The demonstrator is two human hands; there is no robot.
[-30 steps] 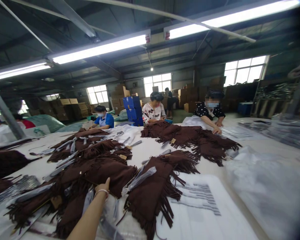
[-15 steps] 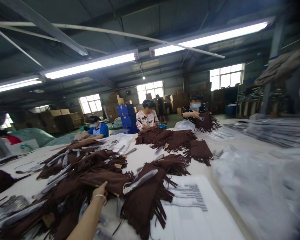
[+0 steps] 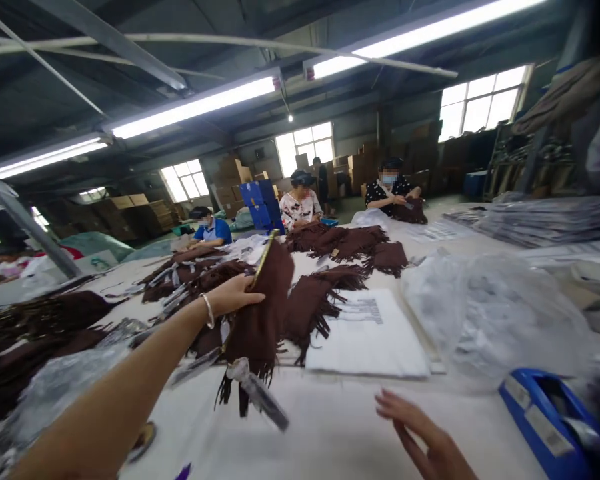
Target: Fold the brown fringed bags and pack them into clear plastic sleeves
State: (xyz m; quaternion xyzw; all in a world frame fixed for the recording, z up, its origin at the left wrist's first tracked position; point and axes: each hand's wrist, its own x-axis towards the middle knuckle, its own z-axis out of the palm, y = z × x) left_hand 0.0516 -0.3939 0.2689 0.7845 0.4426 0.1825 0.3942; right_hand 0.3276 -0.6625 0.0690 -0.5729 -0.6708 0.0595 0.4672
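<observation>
My left hand [image 3: 234, 295] is closed on the top edge of a brown fringed bag [image 3: 261, 313] and holds it lifted above the white table [image 3: 330, 427]. A plastic-wrapped strap [image 3: 257, 392] dangles from the bag's lower end. My right hand [image 3: 423, 437] hovers low at the front right, fingers spread, holding nothing. More brown fringed bags [image 3: 320, 300] lie in heaps just beyond the lifted one. A white printed plastic bag [image 3: 370, 333] lies flat between the heap and my right hand.
A blue tape dispenser [image 3: 550, 407] sits at the front right, beside crumpled clear plastic [image 3: 480, 307]. Three masked people [image 3: 300, 203] work at the table's far side with further brown bags [image 3: 350, 243]. Stacked packed bags [image 3: 545, 220] lie at the right; cardboard boxes stand behind.
My left hand has taken hold of a brown fringed bag and lifted it off the heap toward me. My right hand has come into view at the front. The view dipped down.
</observation>
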